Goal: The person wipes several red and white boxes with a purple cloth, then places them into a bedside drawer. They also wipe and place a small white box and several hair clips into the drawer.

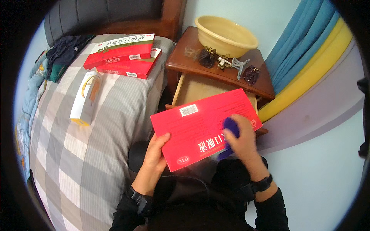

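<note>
A flat red medicine box [196,129] with a white barcode label is tilted in front of me, over the pulled-out drawer [198,90]. My left hand [155,154] grips its lower left corner, thumb on the printed face. Over the box's right part, my right hand [243,140] holds a purple cloth [231,126] against the printed face. Part of the cloth is hidden behind my fingers. The box covers most of the drawer's inside.
Two more red boxes [123,52] are stacked on the checked bed [111,111], near a white and yellow carton [85,98] and dark clothes [67,52]. On the wooden nightstand [185,57] stand a yellow basin [225,36] and several hair clips [239,65]. Blue and yellow curtains [300,50] hang right.
</note>
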